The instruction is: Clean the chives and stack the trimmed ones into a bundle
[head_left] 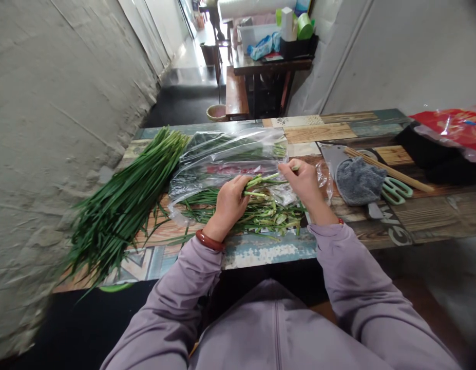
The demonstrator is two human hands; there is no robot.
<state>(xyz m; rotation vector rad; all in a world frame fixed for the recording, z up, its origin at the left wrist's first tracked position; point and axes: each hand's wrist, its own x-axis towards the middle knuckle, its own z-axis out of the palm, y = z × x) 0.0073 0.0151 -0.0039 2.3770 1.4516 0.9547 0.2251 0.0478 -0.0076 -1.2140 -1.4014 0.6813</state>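
While the left hand [233, 199] wraps its fingers around slim, smooth stalks [256, 181], the right hand [302, 181], close to their tips, pinches a small green scrap [295, 168]. The stalks are held above limp, tangled trimmings [276, 215] beside a crinkled, clear plastic bag [226, 149]. Long, ribbon-like greens [126, 198] fan across the plank-patterned table [264, 255] at left; a fluffy grey cloth [358, 180] lies at right.

The clear bag [232, 134] was thin, glossy, creased plastic; the red bag [453, 128] shone too. The stems [263, 180] looked smooth. The grey cloth [359, 181] was matt and fluffy, the long sticks [392, 169] plain wood, the left wall [49, 103] rough and matt, the bracelet [210, 240] polished.
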